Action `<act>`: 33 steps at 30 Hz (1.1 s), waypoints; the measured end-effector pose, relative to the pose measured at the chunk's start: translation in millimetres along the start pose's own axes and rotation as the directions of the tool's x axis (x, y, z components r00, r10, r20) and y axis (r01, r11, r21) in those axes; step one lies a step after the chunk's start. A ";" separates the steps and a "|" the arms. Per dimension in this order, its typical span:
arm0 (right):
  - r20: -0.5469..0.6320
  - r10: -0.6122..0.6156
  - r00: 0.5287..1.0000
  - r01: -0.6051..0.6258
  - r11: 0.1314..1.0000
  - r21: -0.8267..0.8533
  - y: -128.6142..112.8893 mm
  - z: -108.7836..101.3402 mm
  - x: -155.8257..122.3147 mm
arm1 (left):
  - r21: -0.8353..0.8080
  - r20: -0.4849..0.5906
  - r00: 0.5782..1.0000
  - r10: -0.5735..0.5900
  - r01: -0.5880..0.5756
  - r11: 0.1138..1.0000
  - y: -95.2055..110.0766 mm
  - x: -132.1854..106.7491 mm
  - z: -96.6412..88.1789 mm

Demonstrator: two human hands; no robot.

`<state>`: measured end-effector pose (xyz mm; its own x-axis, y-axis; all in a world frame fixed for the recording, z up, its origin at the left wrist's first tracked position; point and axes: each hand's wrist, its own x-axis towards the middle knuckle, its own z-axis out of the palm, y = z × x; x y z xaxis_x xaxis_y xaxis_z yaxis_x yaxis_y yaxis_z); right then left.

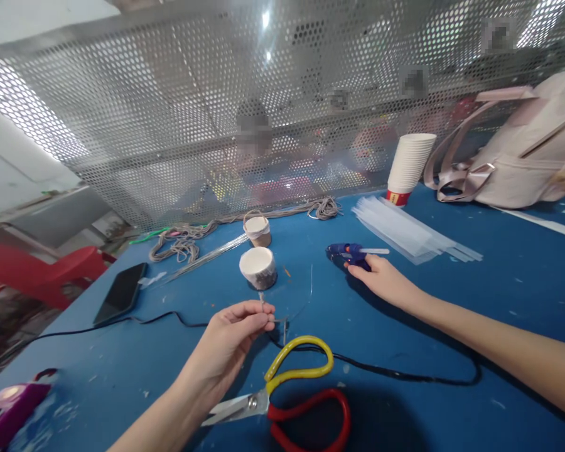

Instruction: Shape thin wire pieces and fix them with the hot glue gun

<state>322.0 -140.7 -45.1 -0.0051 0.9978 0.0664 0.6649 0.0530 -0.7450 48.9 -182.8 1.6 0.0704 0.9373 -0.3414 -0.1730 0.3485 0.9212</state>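
Between the thumb and fingers of my left hand [238,329] is a short piece of thin grey cord [279,321], its ends poking out on either side. My right hand [383,276] grips the handle of a blue glue gun [351,252], which has a whitish glue stick [375,251] in its back and its nozzle pointing left. A small white-lined cup [258,268] with a dark lower part stands just beyond my left hand. Behind it is a smaller cup [258,231] with a loop handle. Scissors [282,389] with yellow and red handles lie close to me, partly behind my left wrist.
Grey cord bundles [324,208] lie along a perforated metal screen [169,125]. Glue sticks [400,231], stacked paper cups [410,164] and a pale backpack [518,147] are right. A phone [121,293] and purple object [12,411] are left. A black cable [395,375] crosses the blue table.
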 end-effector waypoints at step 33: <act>0.082 -0.523 0.848 0.477 0.822 0.310 -91.6 51.5 -55.4 | -0.151 0.094 0.996 -0.002 0.016 0.988 -10.4 -19.7 14.1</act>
<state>223.0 -198.7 -14.7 -0.4132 0.8220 0.3920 0.3124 0.5322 -0.7869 63.2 -205.0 1.4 0.1625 0.9319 -0.3243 -0.3184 0.3606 0.8767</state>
